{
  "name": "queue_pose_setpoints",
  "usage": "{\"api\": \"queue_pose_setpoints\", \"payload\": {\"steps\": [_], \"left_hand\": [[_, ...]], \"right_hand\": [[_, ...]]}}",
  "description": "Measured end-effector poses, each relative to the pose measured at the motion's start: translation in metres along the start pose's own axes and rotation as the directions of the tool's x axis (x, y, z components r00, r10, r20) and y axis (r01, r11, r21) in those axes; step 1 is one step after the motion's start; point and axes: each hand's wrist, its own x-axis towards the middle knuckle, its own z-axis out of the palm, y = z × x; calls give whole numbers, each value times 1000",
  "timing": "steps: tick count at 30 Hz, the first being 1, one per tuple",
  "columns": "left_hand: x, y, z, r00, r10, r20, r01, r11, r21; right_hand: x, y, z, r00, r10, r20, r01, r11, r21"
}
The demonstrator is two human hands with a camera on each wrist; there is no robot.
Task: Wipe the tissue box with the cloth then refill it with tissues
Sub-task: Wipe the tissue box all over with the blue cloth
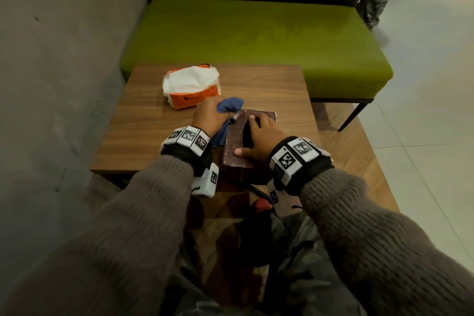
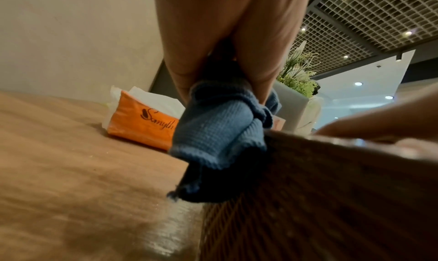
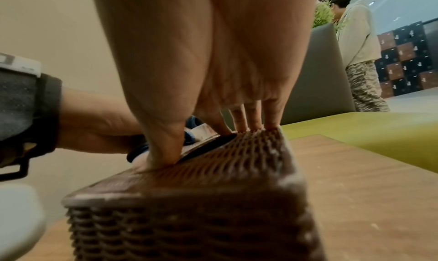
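A brown woven tissue box (image 1: 234,141) stands near the front edge of a small wooden table (image 1: 143,131). My right hand (image 1: 259,136) lies on its top, fingers spread and fairly straight, thumb beside the dark slot; the right wrist view shows the fingertips (image 3: 244,126) pressing on the box (image 3: 189,199). My left hand (image 1: 209,117) grips a bunched blue cloth (image 1: 229,105) against the box's far left edge. In the left wrist view the cloth (image 2: 213,130) hangs over the box's corner (image 2: 320,190). An opened orange pack of white tissues (image 1: 191,90) lies behind my left hand.
A grey wall (image 1: 51,59) runs along the left of the table. A green bench seat (image 1: 256,41) stands right behind it. A planter with greenery (image 2: 298,77) and a standing person (image 3: 358,40) are beyond the bench. Tiled floor lies to the right.
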Motion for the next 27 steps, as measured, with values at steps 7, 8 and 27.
{"api": "queue_pose_setpoints", "payload": {"steps": [7,8,27], "left_hand": [[-80,-1,-6,999,-3,40,8,993,-121],[-93,-2,-6,999,-29,37,34,989,-143],[-25,-16,-22,995,-38,-97,60,971,232]], "right_hand": [[2,-3,6,998,26,-50,-23,998,60],[2,-3,6,998,29,-54,-26,998,58],[17,-38,-2,999,28,27,-27,999,-25]]}}
